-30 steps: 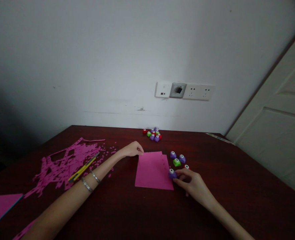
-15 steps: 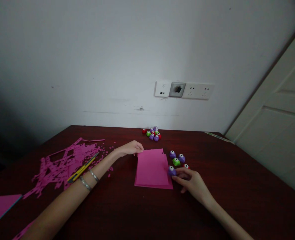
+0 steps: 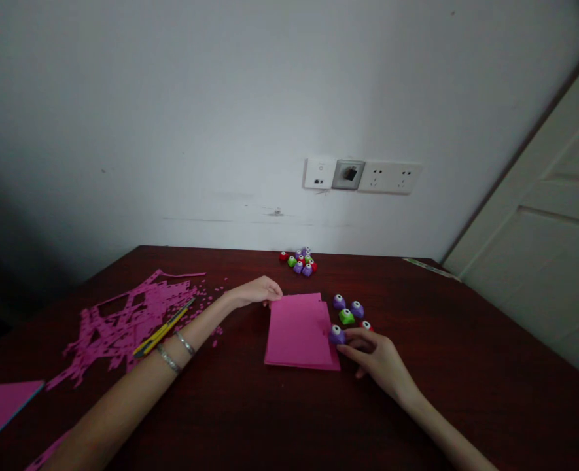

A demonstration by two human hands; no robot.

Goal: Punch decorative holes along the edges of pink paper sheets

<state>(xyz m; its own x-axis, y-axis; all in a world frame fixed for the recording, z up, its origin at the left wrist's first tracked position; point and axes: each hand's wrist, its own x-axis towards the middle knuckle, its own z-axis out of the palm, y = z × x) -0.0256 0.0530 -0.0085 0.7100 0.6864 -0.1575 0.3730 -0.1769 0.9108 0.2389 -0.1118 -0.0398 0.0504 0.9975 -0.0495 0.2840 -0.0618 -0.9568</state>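
Gripping the far left corner of the pink paper (image 3: 296,333), the left hand (image 3: 260,291) has its fingers closed there, while the right hand (image 3: 377,353) has its thumb and fingers around a purple punch (image 3: 337,335) at the paper's right edge. Whether the paper sits inside the punch, I cannot tell. The hands are apart, with the paper between them, around the middle of the counter (image 3: 279,418); its layers lie slightly askew.

Just beyond the right hand stand two purple punches (image 3: 357,309), a green punch (image 3: 347,317) and a red punch (image 3: 366,326), the red one partly hidden by the fingers and closest in the way. A mixed cluster (image 3: 301,263) of more punches sits near the counter's far edge.

Toward the left edge spreads a tangle of pink scraps (image 3: 122,320) with a yellow cutter (image 3: 161,330) lying across it and small bits (image 3: 215,294) scattered beside. The left forearm, wearing two bracelets (image 3: 169,360), passes between this litter and the paper. Another pink sheet (image 3: 4,405) lies farther left, nearer the person. A pale strip (image 3: 431,269) runs along the far right corner.
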